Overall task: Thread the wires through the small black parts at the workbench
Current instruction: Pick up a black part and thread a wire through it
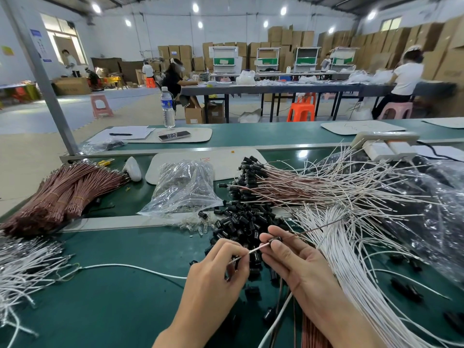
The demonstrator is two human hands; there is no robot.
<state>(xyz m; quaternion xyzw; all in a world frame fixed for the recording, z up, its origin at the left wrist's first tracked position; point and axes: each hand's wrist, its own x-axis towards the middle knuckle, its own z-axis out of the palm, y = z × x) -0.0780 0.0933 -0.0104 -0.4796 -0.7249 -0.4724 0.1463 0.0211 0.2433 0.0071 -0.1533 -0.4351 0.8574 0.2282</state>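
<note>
My left hand (216, 275) pinches the near end of a thin wire (253, 250) between thumb and fingertips. My right hand (293, 262) pinches the same wire farther along, where a small dark part (274, 238) sits at its fingertips; the wire's brown length (316, 228) runs up to the right. Both hands hover over a heap of small black parts (241, 224) on the green bench (125, 285). A fan of white wires (351, 259) lies to the right. Wires with black parts on their ends (251, 182) are piled behind.
Bundled brown wires (62, 194) lie at the left, loose white wires (22, 267) at the near left. A clear plastic bag (183, 189) sits behind the heap, a bigger bag (437, 209) at the right. A power strip (384, 145), water bottle (167, 108) and phone (174, 135) stand farther back.
</note>
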